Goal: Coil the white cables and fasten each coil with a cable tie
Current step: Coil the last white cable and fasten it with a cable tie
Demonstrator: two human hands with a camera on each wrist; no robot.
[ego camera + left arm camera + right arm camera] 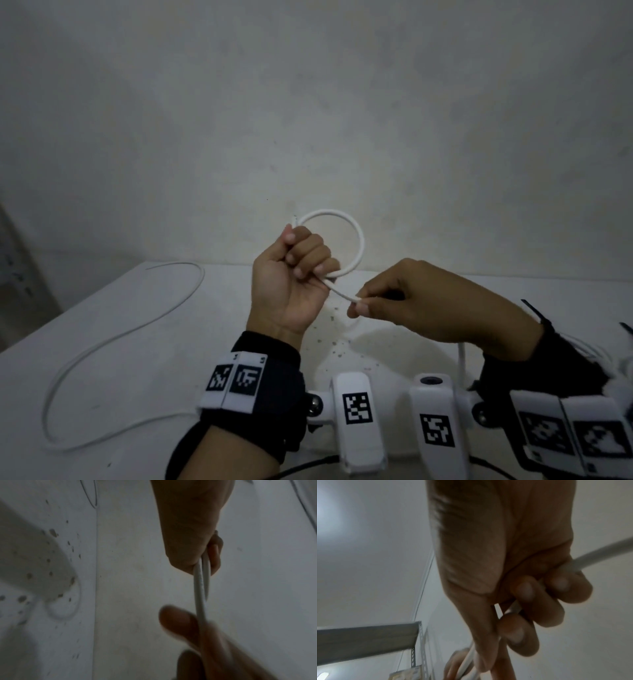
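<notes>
**Holding a loop of white cable above the table**

Looking down from the head view, we see two hands held up over a white table (144, 342). The left hand (291, 277) is a fist. Its fingers are curled round the white cable (356, 240), which makes one round loop. The loop stands up above the fist, in front of the grey wall (308, 102). A short end of the cable pokes out at the top of the fist.

From the bottom of the fist, the cable runs down and to the right. There the right hand (411, 301) pinches it between the thumb and the fingertips. The rest of the cable goes under the right hand, and we can see a bit of it hanging down by the right wrist.

In the left wrist view, two strands of the cable (200, 582) come out side by side from the left hand (190, 527). The blurry fingers at the bottom pinch one strand.

In the right wrist view, the right hand (505, 561) has its fingers curled round the cable (599, 553).

A second white cable (102, 346) lies loose on the left part of the table. It bends in a big open curve, well apart from both hands.

Small dark specks (337, 342) dot the table under the hands.

Both wrists wear black bands with black and white square tags.
</notes>
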